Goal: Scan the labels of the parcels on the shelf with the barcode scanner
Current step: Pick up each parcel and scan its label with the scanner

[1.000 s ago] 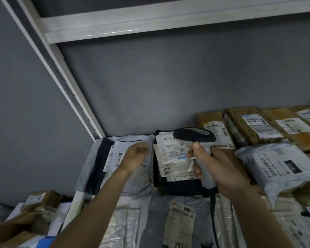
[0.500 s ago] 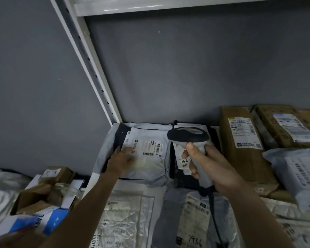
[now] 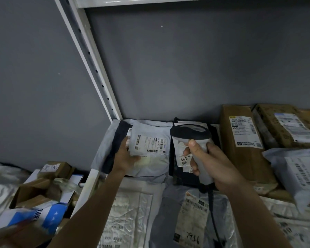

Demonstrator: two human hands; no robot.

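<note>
**Scanner up beside grey mailer, label not yet under the head**

Left to right. Off the shelf's left edge I see a pile of small cartons (image 3: 54, 169), not part of this pass. At the shelf's (image 3: 89, 183) back-left corner lies the grey mailer (image 3: 150, 133), label (image 3: 149, 144) face up, barcodes readable. My left hand (image 3: 125, 156) rests on its left part, fingers laid fairly flat along the label's left edge, steadying it; whether the thumb tucks under I cannot tell.

Just right of it is the dark mailer (image 3: 175, 169) with a crumpled label. My right hand (image 3: 209, 163) is wrapped around the handle of the barcode scanner (image 3: 190, 135), thumb on top, cable hanging toward the front edge. The scanner head sits over the dark mailer, touching neither.

Key relation: the grey mailer's label lies left of the scanner head, long axis roughly left-right, main barcode near its lower right. The left hand is nearer and on it; I judge the scanner needs a swing left. Further right: brown boxes (image 3: 240, 140) along the back edge, another grey bag (image 3: 297, 176).
</note>
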